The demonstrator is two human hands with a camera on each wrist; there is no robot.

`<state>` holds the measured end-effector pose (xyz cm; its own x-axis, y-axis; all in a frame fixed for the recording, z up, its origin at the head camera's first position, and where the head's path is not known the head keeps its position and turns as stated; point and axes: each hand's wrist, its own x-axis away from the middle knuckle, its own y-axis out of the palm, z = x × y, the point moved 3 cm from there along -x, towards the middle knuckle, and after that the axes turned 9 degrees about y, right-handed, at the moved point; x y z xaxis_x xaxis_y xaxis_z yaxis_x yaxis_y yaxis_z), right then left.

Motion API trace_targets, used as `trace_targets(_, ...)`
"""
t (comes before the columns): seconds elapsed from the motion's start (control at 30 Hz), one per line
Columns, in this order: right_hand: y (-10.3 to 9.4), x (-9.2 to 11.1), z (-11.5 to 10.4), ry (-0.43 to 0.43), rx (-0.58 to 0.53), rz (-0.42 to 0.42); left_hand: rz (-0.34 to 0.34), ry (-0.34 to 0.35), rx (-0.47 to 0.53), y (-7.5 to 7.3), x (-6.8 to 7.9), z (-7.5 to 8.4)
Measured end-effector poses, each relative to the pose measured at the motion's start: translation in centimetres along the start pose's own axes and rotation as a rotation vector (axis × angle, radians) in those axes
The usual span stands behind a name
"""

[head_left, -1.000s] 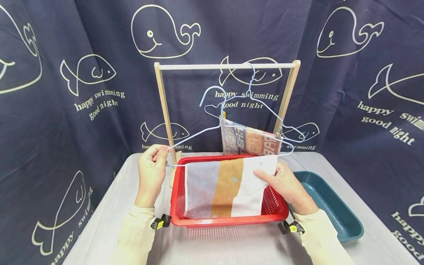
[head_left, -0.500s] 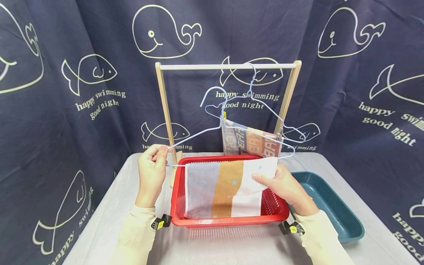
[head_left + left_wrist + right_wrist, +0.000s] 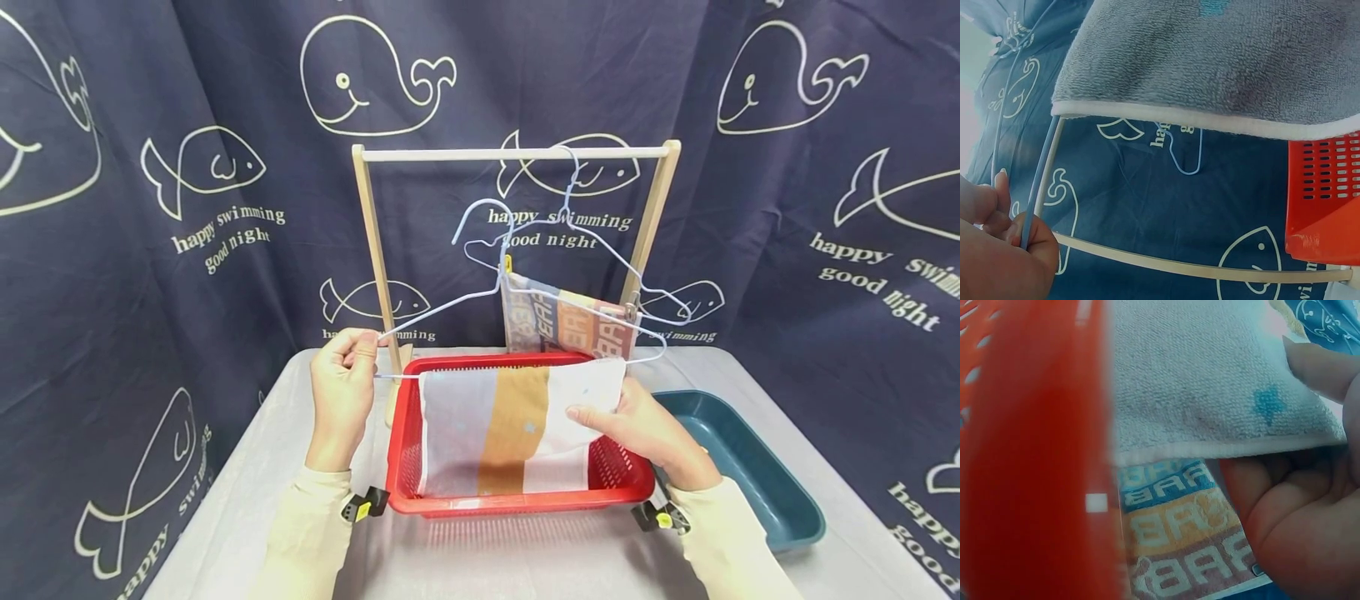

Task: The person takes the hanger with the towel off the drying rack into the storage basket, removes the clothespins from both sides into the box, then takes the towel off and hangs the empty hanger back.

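Over the red basket's (image 3: 457, 504) right rim, the right hand (image 3: 656, 433) pinches the edge of the striped towel (image 3: 513, 425), thumb on top, fingers beneath. Left of the basket, the raised left hand (image 3: 343, 392) grips the end of the blue hanger (image 3: 501, 279). The towel hangs from its lower bar above the basket. The hanger's long axis runs left to right, hook upward.

Towel (image 3: 459, 437) and basket (image 3: 540, 502) sit before the rack (image 3: 435, 155), left of the tray (image 3: 757, 479).
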<state>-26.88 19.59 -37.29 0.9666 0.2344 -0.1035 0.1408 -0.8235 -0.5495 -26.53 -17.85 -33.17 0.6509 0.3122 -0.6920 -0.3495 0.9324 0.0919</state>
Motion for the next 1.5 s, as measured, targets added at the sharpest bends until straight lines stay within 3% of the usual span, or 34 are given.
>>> trace_targets(0.93,0.55,0.12,0.76,0.023,0.172,-0.078,0.015,-0.007,0.015,-0.26,0.02,0.02)
trace_targets(1.27,0.32,-0.05,0.46,0.014,0.144,-0.065,0.006,0.003,0.002,-0.32,-0.11,-0.05)
trace_targets(1.5,0.04,-0.02,0.21,0.056,0.032,-0.018,-0.006,-0.007,0.008,-0.1,-0.16,0.04)
